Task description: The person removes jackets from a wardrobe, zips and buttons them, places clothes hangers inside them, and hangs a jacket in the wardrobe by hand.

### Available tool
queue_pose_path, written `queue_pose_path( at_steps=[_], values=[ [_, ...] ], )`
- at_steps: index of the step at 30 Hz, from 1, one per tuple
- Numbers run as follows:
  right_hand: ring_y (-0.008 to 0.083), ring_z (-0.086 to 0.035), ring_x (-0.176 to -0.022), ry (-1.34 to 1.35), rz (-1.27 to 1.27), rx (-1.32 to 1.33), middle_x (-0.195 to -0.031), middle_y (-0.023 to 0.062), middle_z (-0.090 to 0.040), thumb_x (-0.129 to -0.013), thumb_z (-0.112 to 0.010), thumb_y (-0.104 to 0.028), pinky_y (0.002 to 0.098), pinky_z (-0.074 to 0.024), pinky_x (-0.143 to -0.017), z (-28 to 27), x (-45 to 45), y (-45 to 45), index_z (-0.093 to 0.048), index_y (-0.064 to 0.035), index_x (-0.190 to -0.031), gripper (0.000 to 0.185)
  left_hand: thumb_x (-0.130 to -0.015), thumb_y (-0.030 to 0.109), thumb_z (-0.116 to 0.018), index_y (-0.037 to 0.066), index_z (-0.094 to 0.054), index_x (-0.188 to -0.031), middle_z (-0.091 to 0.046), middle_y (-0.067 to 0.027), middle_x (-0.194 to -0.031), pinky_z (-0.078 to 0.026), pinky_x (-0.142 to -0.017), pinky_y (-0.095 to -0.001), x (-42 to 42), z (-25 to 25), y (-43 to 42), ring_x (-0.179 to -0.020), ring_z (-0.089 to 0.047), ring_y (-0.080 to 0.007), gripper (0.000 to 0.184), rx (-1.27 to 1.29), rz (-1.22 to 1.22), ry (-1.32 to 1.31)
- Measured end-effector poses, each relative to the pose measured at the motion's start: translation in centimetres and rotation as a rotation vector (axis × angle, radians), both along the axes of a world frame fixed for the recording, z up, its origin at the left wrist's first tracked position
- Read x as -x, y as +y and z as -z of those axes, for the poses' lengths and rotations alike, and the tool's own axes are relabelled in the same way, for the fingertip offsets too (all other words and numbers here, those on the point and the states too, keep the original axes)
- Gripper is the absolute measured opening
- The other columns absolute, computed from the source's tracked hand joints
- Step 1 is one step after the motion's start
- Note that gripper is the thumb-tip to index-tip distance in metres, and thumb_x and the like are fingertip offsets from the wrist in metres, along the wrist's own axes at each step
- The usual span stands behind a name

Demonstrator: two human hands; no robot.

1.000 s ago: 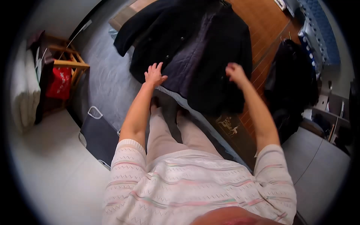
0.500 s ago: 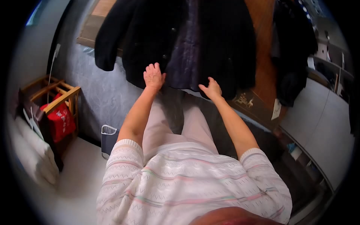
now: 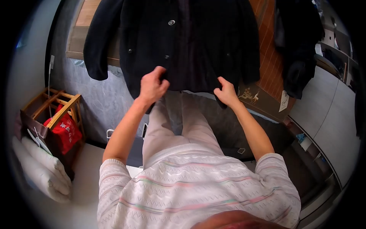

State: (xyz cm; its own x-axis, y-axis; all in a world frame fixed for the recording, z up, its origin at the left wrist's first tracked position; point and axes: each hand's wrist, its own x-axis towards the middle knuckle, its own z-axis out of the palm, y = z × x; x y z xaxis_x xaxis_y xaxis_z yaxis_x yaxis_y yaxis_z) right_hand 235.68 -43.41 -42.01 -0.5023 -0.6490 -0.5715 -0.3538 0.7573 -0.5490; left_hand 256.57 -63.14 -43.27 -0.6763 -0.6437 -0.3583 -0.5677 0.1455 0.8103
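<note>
A black coat [image 3: 148, 42] lies front up with its front parted, showing dark lining [image 3: 185, 68] between the two panels. Silvery buttons run down the panel on the left, and one sleeve [image 3: 100, 53] hangs over the edge of the surface beneath. My left hand [image 3: 153, 87] is closed on the lower edge of the left panel, its fingers curled over the cloth. On the other panel, my right hand [image 3: 227, 92] pinches the front edge near the hem between thumb and fingers.
Under the coat is a brown mat [image 3: 267, 49] with a patterned border and a white tag [image 3: 284, 101]. More dark clothing [image 3: 299, 49] lies to the right. At left stand a wooden stool [image 3: 68, 101], a red bag [image 3: 68, 131] and rolled white bedding [image 3: 45, 166].
My left hand has gone from lying on the coat to closing on its edge. My right hand has moved slightly right and down. The coat's front panels sit closer together.
</note>
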Motion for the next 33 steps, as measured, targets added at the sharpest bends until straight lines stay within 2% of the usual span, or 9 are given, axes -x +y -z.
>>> queue_pose_path(
  at_steps=[3,6,11,16,21,24,25,27,33],
  values=[
    [0.0319,-0.060,-0.070,-0.151,-0.021,0.066,-0.075,0.0216,-0.059,-0.067,-0.054,-0.012,0.0364,-0.0462,-0.065,-0.2,-0.2,0.2,-0.054,0.0013,-0.100,0.036,-0.069,0.009,-0.056,0.005,-0.055,-0.095,-0.062,-0.0178,-0.076,-0.048,-0.068,-0.0426,4.0,4.2,3.2,-0.075,-0.061,-0.0349,0.027,0.081,0.132,-0.092],
    [0.0393,-0.060,-0.081,-0.110,-0.248,-0.124,-0.084,0.0262,-0.060,-0.069,-0.054,-0.009,0.0442,-0.0468,-0.073,3.1,-1.5,-1.2,-0.049,0.0008,-0.109,0.042,-0.070,0.010,-0.056,0.004,-0.055,-0.096,-0.062,-0.0161,-0.076,-0.048,-0.068,-0.0415,6.4,10.1,4.8,-0.076,-0.061,-0.0336,0.027,0.077,0.129,-0.147],
    [0.0433,-0.057,-0.088,-0.148,-0.442,-0.172,-0.089,0.0289,-0.059,-0.069,-0.053,-0.006,0.0474,-0.0462,-0.078,7.0,-1.7,-1.5,-0.047,0.0036,-0.108,0.040,-0.073,0.017,-0.062,0.002,-0.060,-0.098,-0.064,-0.0132,-0.076,-0.049,-0.068,-0.0345,7.1,9.2,4.8,-0.073,-0.063,-0.0259,0.029,-0.220,-0.107,-0.041],
    [0.0433,-0.058,-0.086,-0.264,-0.583,-0.144,-0.088,0.0290,-0.060,-0.069,-0.053,-0.006,0.0475,-0.0462,-0.078,4.6,-0.2,-1.6,-0.048,0.0037,-0.106,0.038,-0.074,0.026,-0.067,0.000,-0.063,-0.102,-0.066,-0.0131,-0.078,-0.049,-0.068,-0.0296,9.7,9.5,5.3,-0.073,-0.064,-0.0204,0.038,-0.451,-0.459,0.039],
    [0.0415,-0.059,-0.084,-0.320,-0.770,-0.204,-0.085,0.0261,-0.061,-0.071,-0.054,-0.007,0.0468,-0.0468,-0.077,4.3,-0.7,-1.7,-0.050,0.0036,-0.108,0.039,-0.074,0.029,-0.066,0.000,-0.063,-0.101,-0.065,-0.0153,-0.077,-0.049,-0.069,-0.0315,10.9,10.1,5.8,-0.073,-0.064,-0.0250,0.039,-0.273,-0.546,0.014],
    [0.0383,-0.060,-0.083,-0.392,-0.708,-0.234,-0.083,0.0216,-0.063,-0.074,-0.055,-0.011,0.0450,-0.0477,-0.076,5.3,-1.2,-2.2,-0.052,0.0015,-0.112,0.040,-0.075,0.026,-0.063,0.003,-0.064,-0.097,-0.065,-0.0153,-0.079,-0.050,-0.070,-0.0357,11.8,9.4,3.5,-0.076,-0.064,-0.0289,0.032,-0.124,-0.435,-0.143],
    [0.0329,-0.062,-0.078,-0.404,-0.677,-0.204,-0.079,0.0161,-0.064,-0.076,-0.057,-0.015,0.0407,-0.0485,-0.074,5.4,-0.9,-2.3,-0.055,-0.0013,-0.112,0.038,-0.075,0.026,-0.063,0.004,-0.065,-0.096,-0.065,-0.0137,-0.077,-0.050,-0.069,-0.0354,12.3,9.3,2.5,-0.074,-0.064,-0.0287,0.031,-0.041,-0.418,-0.139],
    [0.0301,-0.062,-0.076,-0.430,-0.540,-0.217,-0.077,0.0138,-0.064,-0.077,-0.058,-0.015,0.0381,-0.0484,-0.072,5.3,-0.2,-2.8,-0.056,-0.0023,-0.110,0.036,-0.075,0.026,-0.063,0.005,-0.065,-0.094,-0.065,-0.0105,-0.072,-0.050,-0.066,-0.0348,13.4,9.6,0.1,-0.071,-0.063,-0.0282,0.029,0.125,-0.393,-0.135],
    [0.0251,-0.062,-0.071,-0.307,-0.306,-0.168,-0.074,0.0109,-0.063,-0.078,-0.058,-0.014,0.0335,-0.0477,-0.068,5.9,3.1,-4.0,-0.057,-0.0020,-0.107,0.032,-0.075,0.028,-0.064,0.006,-0.064,-0.095,-0.065,-0.0122,-0.082,-0.049,-0.074,-0.0383,18.7,10.8,-6.2,-0.082,-0.062,-0.0295,0.030,0.185,-0.327,-0.221]
  ],
)
